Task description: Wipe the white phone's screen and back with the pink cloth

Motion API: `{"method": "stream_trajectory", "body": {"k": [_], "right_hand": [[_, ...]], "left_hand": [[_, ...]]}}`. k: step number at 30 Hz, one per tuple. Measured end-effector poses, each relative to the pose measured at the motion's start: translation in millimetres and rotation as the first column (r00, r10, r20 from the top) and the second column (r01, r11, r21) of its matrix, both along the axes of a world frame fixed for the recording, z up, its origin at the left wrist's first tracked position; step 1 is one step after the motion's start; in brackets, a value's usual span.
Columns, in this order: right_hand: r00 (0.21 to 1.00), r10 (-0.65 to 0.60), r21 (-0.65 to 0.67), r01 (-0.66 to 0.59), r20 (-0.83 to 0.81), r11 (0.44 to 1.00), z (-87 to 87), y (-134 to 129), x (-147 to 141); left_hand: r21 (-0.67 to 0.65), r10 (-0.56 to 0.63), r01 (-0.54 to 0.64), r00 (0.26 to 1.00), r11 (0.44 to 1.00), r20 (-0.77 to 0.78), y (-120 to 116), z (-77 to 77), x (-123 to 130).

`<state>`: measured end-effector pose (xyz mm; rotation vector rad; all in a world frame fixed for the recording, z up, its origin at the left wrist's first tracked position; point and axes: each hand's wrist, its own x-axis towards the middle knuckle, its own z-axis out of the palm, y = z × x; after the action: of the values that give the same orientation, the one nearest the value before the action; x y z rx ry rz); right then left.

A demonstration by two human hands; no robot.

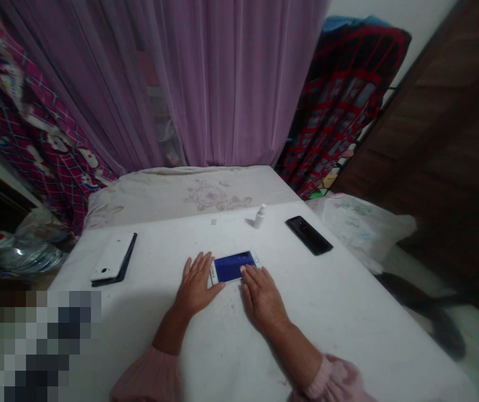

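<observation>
A white phone (231, 267) with a lit blue screen lies flat and sideways on the white-covered table. My left hand (196, 286) rests at its left end, fingers stretched out and spread, the thumb along the near edge. My right hand (263, 297) lies palm down, its fingers extended over the near right part of the phone, the fingertips on or just above the screen. I cannot tell whether anything small lies under those fingertips. Beyond the phone stands a small white bottle (259, 218). A tiny grey square (213, 222) lies to the bottle's left.
A black phone (309, 235) lies at the right. On the left, a white phone (110, 258) rests on a dark one (127, 262). Purple curtains (239, 84) hang behind the table. A large clear plastic bottle (22, 254) and a plastic bag (360, 223) are beyond its sides.
</observation>
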<state>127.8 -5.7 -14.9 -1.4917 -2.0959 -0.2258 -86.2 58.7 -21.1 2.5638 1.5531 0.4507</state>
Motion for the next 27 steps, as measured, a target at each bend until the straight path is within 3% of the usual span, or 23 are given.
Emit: {"method": "stream_trajectory", "body": {"k": [6,15,23,27], "right_hand": [[0.995,-0.097,-0.011,0.096,-0.015,0.995,-2.8,2.3,22.9],[0.999,0.036,0.001,-0.036,-0.030,0.999,-2.1,-5.6,-10.5],[0.998,-0.066,0.011,0.066,-0.022,0.998,-3.7,-3.1,16.6],[0.998,-0.066,0.010,0.066,-0.020,0.998,-5.2,-2.0,9.0]], "left_hand": [[0.020,-0.001,0.000,1.000,1.000,0.014,-0.2,-1.0,-0.3],[0.034,-0.003,0.002,0.999,0.999,0.036,-0.1,-4.5,-0.4],[-0.008,0.001,-0.001,1.000,1.000,0.024,-0.1,-3.3,0.3],[0.002,-0.006,0.006,0.999,1.000,0.036,0.6,-4.4,-0.3]]}}
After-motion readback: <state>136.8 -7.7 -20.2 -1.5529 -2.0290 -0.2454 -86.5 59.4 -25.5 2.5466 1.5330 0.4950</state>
